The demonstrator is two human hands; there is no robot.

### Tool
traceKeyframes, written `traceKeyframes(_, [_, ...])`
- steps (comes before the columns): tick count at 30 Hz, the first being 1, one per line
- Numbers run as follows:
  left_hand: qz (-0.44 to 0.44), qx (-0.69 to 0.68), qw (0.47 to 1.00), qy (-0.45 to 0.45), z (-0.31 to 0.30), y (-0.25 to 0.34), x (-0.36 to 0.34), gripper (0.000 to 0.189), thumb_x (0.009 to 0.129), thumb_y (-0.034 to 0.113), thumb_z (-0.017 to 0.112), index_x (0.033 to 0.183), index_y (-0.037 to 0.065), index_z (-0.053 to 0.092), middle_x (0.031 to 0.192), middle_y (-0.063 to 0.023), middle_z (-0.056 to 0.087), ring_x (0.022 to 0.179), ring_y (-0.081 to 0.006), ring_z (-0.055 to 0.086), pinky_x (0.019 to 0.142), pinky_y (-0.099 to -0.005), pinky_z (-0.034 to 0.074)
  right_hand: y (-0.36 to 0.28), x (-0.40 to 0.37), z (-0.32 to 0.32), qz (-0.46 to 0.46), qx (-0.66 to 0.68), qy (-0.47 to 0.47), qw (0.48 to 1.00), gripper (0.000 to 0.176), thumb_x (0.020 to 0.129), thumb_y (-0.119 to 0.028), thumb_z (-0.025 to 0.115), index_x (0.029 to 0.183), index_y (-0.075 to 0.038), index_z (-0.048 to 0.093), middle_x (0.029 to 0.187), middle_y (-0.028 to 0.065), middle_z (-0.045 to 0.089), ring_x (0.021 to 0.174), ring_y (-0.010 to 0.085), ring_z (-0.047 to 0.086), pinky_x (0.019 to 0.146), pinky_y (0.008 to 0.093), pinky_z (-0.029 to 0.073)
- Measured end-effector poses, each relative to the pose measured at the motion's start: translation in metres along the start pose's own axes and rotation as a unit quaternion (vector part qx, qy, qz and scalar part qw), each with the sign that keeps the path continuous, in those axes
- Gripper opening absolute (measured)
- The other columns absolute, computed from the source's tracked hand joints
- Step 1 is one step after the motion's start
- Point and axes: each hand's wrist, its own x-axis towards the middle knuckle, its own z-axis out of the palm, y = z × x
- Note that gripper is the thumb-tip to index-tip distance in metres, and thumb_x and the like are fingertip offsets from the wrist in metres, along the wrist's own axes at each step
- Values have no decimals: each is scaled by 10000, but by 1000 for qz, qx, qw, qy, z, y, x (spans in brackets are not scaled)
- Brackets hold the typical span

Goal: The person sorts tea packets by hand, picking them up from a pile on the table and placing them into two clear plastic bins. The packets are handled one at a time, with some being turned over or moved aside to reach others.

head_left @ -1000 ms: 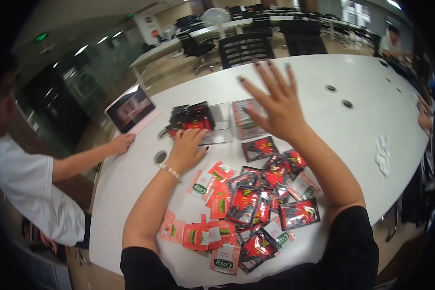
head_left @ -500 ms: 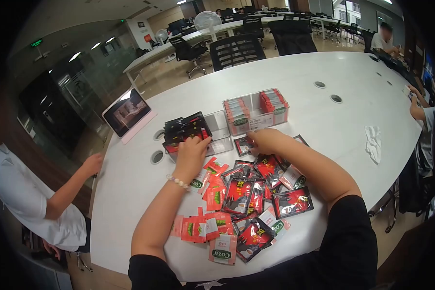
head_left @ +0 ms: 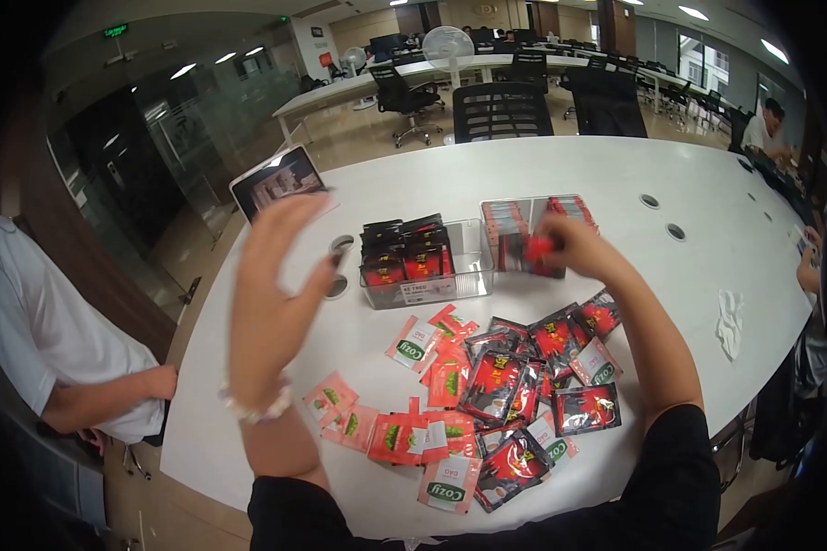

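Observation:
My left hand point(head_left: 280, 294) is raised over the left of the table, fingers spread and holding nothing. My right hand point(head_left: 574, 241) pinches a black and red coffee sachet point(head_left: 516, 253), blurred by motion, in front of the right clear plastic bin point(head_left: 597, 234). Pink sachets point(head_left: 505, 220) stand in two groups in that bin. Beside it, the left clear bin point(head_left: 473, 285) holds upright black and red sachets point(head_left: 404, 262) in its left part. Nearer me lies a loose pile of black and red sachets point(head_left: 492, 386) and pink Cozy sachets point(head_left: 448, 482).
A tablet point(head_left: 280, 179) stands at the table's far left, partly behind my left hand. Round cable holes point(head_left: 675, 232) and a crumpled white tissue point(head_left: 730, 326) are on the right. A person in a white shirt point(head_left: 64, 312) stands at the left edge; others sit at the right.
My left hand has let go of the sachets in the left bin and risen leftward. My right hand has lifted a black sachet from the table. The view has shifted.

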Motion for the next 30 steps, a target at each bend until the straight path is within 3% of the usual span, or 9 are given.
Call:
traceKeyframes(2, [-41, -9, 998, 55, -32, 13, -11, 455, 803, 176, 582, 1220, -1, 545, 1218, -125, 576, 1085, -217, 553, 928, -329, 377, -41, 15, -11, 13, 90, 105, 990, 308, 735, -32, 708, 1012, -71, 581, 811, 129, 649, 726, 167, 595, 632, 302, 471])
traceKeyframes(5, [-2, -52, 985, 164, -54, 22, -27, 546, 826, 328, 544, 1233, -35, 522, 1220, -156, 574, 1072, -235, 559, 924, -330, 372, -93, 42, -6, -8, 30, 61, 998, 291, 732, -62, 706, 1001, -87, 600, 826, 132, 660, 764, 209, 632, 663, 331, 484])
traceKeyframes(8, [19, -37, 972, 231, -62, 26, -36, 601, 838, 399, 517, 1233, -55, 511, 1211, -188, 572, 1058, -259, 565, 920, -347, 374, -106, 73, 17, -100, -169, -57, 979, 232, 743, -44, 690, 963, -55, 615, 788, 94, 661, 753, 244, 652, 672, 353, 496])
traceKeyframes(13, [57, 17, 959, 278, -82, 12, -57, 670, 863, 458, 479, 1276, -69, 448, 1250, -239, 522, 1081, -323, 543, 968, -464, 386, -128, 106, 60, -123, -303, -162, 931, 290, 752, -23, 602, 1010, -139, 667, 948, 104, 675, 896, 310, 647, 766, 404, 516])
traceKeyframes(22, [137, -39, 944, 297, -110, 11, -79, 667, 873, 419, 389, 1330, -68, 370, 1275, -266, 487, 1152, -366, 485, 993, -481, 338, -117, 116, 102, -94, -189, -203, 956, 381, 763, -13, 618, 1130, -88, 549, 963, 147, 651, 910, 342, 631, 767, 425, 510])
traceKeyframes(26, [120, -84, 905, 400, -107, 8, -95, 660, 867, 418, 368, 1344, -38, 369, 1292, -277, 465, 1139, -388, 469, 984, -500, 315, -145, 68, 62, -241, -132, -11, 961, 352, 773, -78, 662, 1102, -78, 537, 1030, 126, 619, 987, 316, 590, 836, 393, 478])
traceKeyframes(27, [193, -162, 920, 300, -116, 9, -90, 625, 857, 417, 374, 1327, 6, 411, 1280, -265, 473, 1136, -389, 452, 973, -507, 303, -152, 51, 55, -228, -100, -29, 968, 330, 779, -96, 665, 1087, -79, 546, 1014, 125, 620, 972, 316, 592, 827, 392, 477])
traceKeyframes(29, [242, -190, 918, 249, -115, -1, -88, 591, 852, 409, 377, 1296, 24, 445, 1260, -262, 478, 1116, -380, 448, 967, -508, 298, -158, 11, 48, -232, -90, -62, 967, 275, 799, -139, 661, 1050, -83, 564, 982, 117, 619, 925, 308, 599, 787, 395, 482])
traceKeyframes(30, [197, -202, 906, 315, -105, -4, -94, 531, 853, 383, 397, 1244, 32, 475, 1212, -224, 499, 1091, -344, 456, 945, -481, 314, -158, -11, 48, -253, -112, -78, 958, 244, 813, -164, 654, 1029, -85, 573, 966, 111, 617, 894, 301, 604, 755, 399, 487])
